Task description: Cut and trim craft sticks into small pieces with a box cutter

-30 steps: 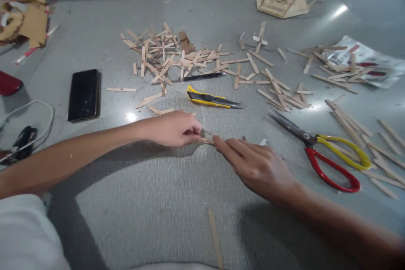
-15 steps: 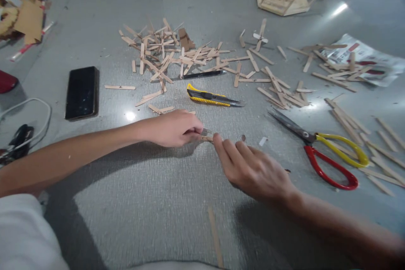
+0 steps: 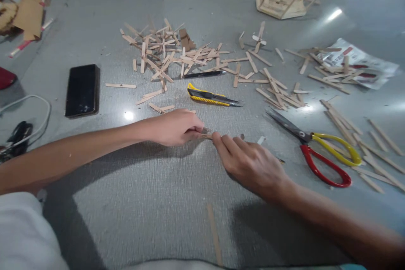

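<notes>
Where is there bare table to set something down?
Two patches look mostly bare: behind the phone, between the cardboard and the stick pile; and in front, between the left forearm and the lone stick. Crowded: that pile; scissors, loose sticks and a packet right of the right hand.

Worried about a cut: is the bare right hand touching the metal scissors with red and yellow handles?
Apart. The head view shows grey tabletop between the right hand and the scissors.

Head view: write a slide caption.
Left hand and right hand hold a thin wooden piece near a yellow utility knife.
</notes>
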Tool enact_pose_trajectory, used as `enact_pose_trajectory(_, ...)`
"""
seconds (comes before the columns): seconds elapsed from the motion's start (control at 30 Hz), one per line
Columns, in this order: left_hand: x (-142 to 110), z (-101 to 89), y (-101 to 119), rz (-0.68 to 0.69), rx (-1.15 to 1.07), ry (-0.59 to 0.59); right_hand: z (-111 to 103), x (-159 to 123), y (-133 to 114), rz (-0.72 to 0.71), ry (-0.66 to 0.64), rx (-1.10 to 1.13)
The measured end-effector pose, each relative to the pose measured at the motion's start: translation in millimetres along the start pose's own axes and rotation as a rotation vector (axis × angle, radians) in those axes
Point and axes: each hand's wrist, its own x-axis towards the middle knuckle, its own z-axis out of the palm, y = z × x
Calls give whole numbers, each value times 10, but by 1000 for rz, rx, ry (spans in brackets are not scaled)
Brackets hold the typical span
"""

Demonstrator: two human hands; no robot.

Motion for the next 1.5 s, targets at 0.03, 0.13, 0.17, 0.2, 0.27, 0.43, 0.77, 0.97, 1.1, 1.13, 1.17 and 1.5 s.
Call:
enact_pose_trajectory(0.03,1,3,1,0,2,2,5,0,5,2,-1,14)
enact_pose_trajectory(0.13,5,2,12,-21,10,-1,19,0,20,4,-23,28)
enact_pose_trajectory(0.17,6,-2,17,-28,9,-5,23,0,24,1,-30,22)
enact_pose_trajectory(0.2,4,-8,22,-30,6,-8,26,0,25,-6,-33,11)
enact_pose_trajectory(0.27,-6,-27,32,-25,-6,-9,32,2,21,-29,-8,-27)
enact_pose_trajectory(0.43,-56,-85,59,-83,-161,-24,32,11,-13,-19,74,-154)
enact_pose_trajectory(0.77,-92,-89,84,-181,-203,-1,86,-102,83,22,213,59)
enact_pose_trajectory(0.97,-102,-105,107,-189,-297,-120,160,-117,83,26,221,201)
enact_pose_trajectory(1.1,-93,-85,89,-156,-313,-115,116,-95,76,8,202,127)
enact_pose_trajectory(1.13,-89,-79,85,-150,-312,-110,111,-96,76,10,201,118)
enact_pose_trajectory(1.17,-86,-74,82,-144,-311,-105,109,-100,76,10,199,118)
enact_pose_trajectory(1.5,-79,-58,75,-101,-293,-98,102,-108,73,-5,164,148)
